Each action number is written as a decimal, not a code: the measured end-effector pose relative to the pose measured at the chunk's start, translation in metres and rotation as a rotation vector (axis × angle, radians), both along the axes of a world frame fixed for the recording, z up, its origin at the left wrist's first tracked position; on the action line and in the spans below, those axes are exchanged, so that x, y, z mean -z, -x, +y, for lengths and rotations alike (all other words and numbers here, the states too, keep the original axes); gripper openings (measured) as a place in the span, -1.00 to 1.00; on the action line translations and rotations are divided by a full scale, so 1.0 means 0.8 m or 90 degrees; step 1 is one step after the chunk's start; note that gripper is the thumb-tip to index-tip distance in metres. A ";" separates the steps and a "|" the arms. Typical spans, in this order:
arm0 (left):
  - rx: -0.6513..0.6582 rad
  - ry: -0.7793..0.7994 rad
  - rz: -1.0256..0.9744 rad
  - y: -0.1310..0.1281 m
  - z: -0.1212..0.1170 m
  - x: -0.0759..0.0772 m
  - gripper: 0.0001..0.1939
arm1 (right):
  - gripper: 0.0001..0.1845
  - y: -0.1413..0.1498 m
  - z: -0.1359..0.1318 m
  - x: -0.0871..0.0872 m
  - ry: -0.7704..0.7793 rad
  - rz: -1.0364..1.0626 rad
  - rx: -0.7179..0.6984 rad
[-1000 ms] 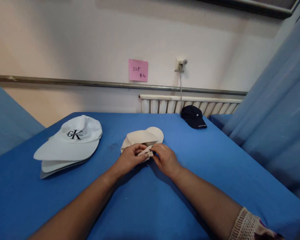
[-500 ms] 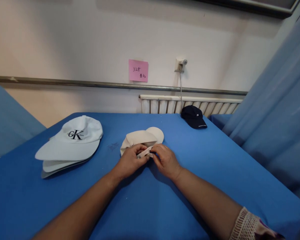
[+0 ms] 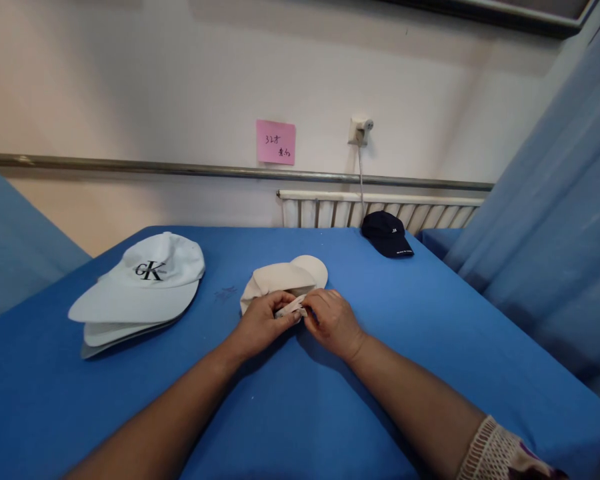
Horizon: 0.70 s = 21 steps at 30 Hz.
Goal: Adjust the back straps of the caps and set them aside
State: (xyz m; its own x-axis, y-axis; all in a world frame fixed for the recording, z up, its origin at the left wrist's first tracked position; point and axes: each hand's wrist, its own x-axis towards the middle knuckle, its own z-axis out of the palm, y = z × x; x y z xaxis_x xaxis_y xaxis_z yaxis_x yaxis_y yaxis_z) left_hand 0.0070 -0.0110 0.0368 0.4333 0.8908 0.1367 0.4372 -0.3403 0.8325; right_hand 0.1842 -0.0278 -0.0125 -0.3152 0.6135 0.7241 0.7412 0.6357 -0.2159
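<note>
A beige baseball cap [image 3: 279, 275] lies on the blue-covered table [image 3: 300, 413] in front of me, its brim pointing away to the far right. Its back strap [image 3: 291, 307] faces me, pinched between both hands. My left hand [image 3: 260, 325] is closed on the strap's left part, thumb below and fingers above. My right hand [image 3: 334, 324] grips the strap's right end with thumb and forefinger. The fingertips partly cover the strap, so its fastening is hard to make out.
Left of the hands sits a stack of pale caps [image 3: 145, 287], the top one with black letters. A dark navy cap [image 3: 387, 233] rests at the far right corner. Behind are a radiator [image 3: 380, 200] and metal rail [image 3: 180, 168]; a blue curtain [image 3: 555, 200] hangs on the right.
Both hands stay at the strap with small finger shifts. A pale tab that stuck out below the fingers is now mostly covered. The cap has barely moved.
</note>
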 end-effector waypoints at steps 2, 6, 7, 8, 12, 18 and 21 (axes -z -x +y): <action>-0.017 -0.031 0.025 -0.001 -0.001 0.000 -0.73 | -0.92 -0.001 -0.001 -0.002 -0.010 -0.009 0.019; -0.100 -0.107 0.080 -0.003 -0.004 -0.001 -0.77 | -0.91 -0.006 -0.006 -0.009 -0.059 -0.028 0.034; -0.124 -0.122 0.086 -0.004 -0.005 -0.001 -0.77 | -0.90 -0.007 -0.007 -0.011 -0.072 -0.036 0.031; -0.143 -0.131 0.088 -0.005 -0.006 -0.001 -0.78 | -0.90 -0.007 -0.008 -0.012 -0.084 -0.044 0.028; -0.145 -0.079 0.043 -0.004 -0.005 0.000 -0.80 | -0.88 -0.008 -0.010 -0.012 -0.092 -0.077 0.028; -0.019 0.066 -0.105 0.006 0.000 -0.004 -0.71 | -0.89 -0.014 -0.008 -0.010 -0.050 -0.124 0.012; -0.047 0.102 -0.129 0.008 0.002 -0.005 -0.74 | -0.90 -0.017 -0.009 -0.014 -0.022 -0.147 -0.001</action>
State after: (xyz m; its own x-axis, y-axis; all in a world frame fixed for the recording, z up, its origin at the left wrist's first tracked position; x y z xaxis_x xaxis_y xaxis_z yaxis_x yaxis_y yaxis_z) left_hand 0.0010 -0.0096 0.0405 0.3447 0.9361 0.0693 0.2743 -0.1711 0.9463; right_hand 0.1982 -0.0352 -0.0016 -0.4751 0.5888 0.6539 0.7677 0.6406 -0.0190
